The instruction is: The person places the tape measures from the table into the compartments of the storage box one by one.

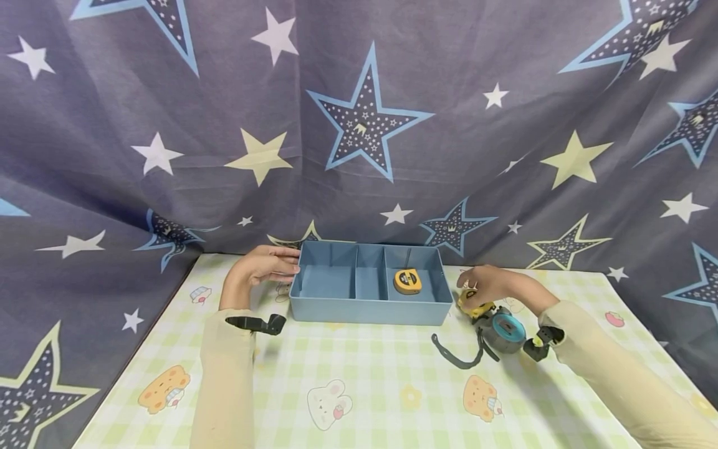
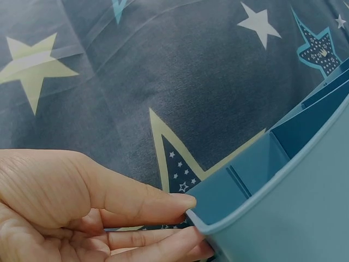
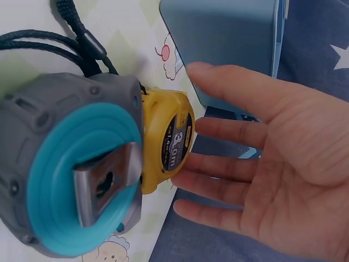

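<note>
A blue-grey box (image 1: 370, 312) with three compartments stands on the table. My left hand (image 1: 266, 265) touches its left end, thumb and fingertips against the rim corner in the left wrist view. One yellow tape measure (image 1: 407, 282) lies in the right compartment. Right of the box, my right hand (image 1: 487, 284) is at a second yellow tape measure (image 3: 166, 144), its fingers extended and fingertips beside the case; contact is hard to tell. A larger grey tape measure (image 3: 82, 174) with a teal face and metal clip sits against that yellow one.
A black wrist strap (image 1: 460, 362) from the grey tape measure trails over the table toward the left. The tablecloth (image 1: 370, 411) is checked green and white with cartoon prints. Behind the box hangs a dark star-patterned curtain (image 1: 224, 81), close to its back wall.
</note>
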{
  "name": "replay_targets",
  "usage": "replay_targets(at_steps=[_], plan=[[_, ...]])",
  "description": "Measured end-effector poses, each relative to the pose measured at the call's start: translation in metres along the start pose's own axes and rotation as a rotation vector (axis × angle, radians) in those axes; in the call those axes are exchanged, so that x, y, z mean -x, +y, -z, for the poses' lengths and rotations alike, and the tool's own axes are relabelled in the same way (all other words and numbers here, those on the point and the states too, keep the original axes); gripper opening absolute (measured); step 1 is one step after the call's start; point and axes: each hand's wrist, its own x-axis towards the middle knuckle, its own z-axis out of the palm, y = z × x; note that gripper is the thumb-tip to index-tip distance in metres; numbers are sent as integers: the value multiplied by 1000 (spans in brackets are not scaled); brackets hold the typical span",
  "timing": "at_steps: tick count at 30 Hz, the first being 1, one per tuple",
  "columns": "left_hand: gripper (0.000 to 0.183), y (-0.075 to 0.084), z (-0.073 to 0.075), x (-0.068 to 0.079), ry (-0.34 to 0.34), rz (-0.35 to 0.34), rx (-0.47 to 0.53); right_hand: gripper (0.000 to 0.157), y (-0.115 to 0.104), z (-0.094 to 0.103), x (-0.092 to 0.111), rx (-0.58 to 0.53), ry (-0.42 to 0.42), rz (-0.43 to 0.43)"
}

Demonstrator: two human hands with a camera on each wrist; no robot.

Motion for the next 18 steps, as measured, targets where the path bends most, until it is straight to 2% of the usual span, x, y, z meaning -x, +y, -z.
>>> replay_targets(at_steps=[7, 18], plan=[[66, 0, 0, -1, 12, -6, 2, 57, 1, -4, 1, -11, 18, 62], [66, -1, 0, -1, 10, -1, 4, 49, 3, -9, -4, 7, 2, 64]])
